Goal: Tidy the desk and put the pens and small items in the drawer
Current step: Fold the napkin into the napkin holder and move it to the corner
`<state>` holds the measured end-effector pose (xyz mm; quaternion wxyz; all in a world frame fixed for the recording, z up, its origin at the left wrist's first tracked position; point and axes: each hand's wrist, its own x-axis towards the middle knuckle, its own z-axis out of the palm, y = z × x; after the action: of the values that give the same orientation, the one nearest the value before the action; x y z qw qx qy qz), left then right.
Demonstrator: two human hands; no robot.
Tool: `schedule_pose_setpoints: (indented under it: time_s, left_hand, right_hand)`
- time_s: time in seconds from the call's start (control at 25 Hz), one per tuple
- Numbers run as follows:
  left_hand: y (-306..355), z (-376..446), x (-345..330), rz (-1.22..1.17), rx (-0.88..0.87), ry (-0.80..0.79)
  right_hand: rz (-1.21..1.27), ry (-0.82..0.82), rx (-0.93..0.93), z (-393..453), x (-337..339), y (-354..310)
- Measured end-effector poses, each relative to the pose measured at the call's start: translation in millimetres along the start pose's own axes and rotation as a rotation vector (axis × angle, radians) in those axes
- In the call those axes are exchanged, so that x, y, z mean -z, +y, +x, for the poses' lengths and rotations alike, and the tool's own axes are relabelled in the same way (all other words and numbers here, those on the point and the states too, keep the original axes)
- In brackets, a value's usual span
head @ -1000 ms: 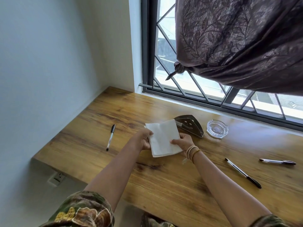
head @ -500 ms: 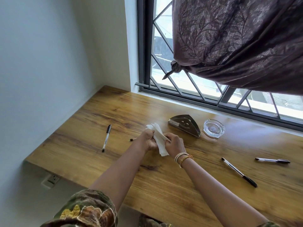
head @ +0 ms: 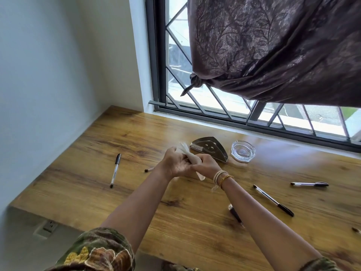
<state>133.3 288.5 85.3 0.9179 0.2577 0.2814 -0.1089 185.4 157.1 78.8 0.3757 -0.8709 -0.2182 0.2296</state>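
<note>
Three pens lie whole on the desk (head: 97,192): one at left (head: 115,170), two at right (head: 273,200) (head: 309,184). One metal napkin holder (head: 210,149), one glass ashtray (head: 242,151), one folded napkin (head: 192,160) between two hands (head: 175,163) (head: 207,166). Two small bits at the right edge and under the arm are unclear.

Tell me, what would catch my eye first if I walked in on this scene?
Probably the two hands meeting over the middle of the wooden desk, the left hand and right hand folding a white napkin between them. Just behind them stand a metal napkin holder and a glass ashtray to its right. Above, a dark knotted curtain hangs across the barred window.
</note>
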Motion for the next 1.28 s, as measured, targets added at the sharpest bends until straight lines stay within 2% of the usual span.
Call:
schedule_pose_setpoints:
  time_s: [0.08,0.16,0.28,0.4,0.56,0.8,1.0,1.28]
  left_hand:
    - [4,4,-1,0.09,-0.018,0.003]
    - [8,6,-5,0.375,-0.086,0.044]
    - [14,9,-9,0.822,-0.362,0.131]
    - [25,25,-6,0.978,-0.553,0.165]
    - [38,51,-15,0.998,-0.695,0.27]
    - [46,76,-41,0.966,-0.77,0.25]
    - [45,89,-35,0.961,-0.725,0.214]
    - [39,97,-8,1.228,-0.725,0.31]
  right_hand:
    - [-0.062,0.015,0.021,3,7,5]
    - [-0.085,0.042,0.021,8,15,10]
    - [-0.062,0.072,0.066,17,37,13]
    - [-0.017,0.131,0.085,24,63,9]
    - [0.011,0.268,0.11,38,90,11]
    - [0.017,0.506,0.082,53,107,13]
    - [-0.009,0.531,0.068,57,99,27]
    - [-0.097,0.517,0.06,55,79,45]
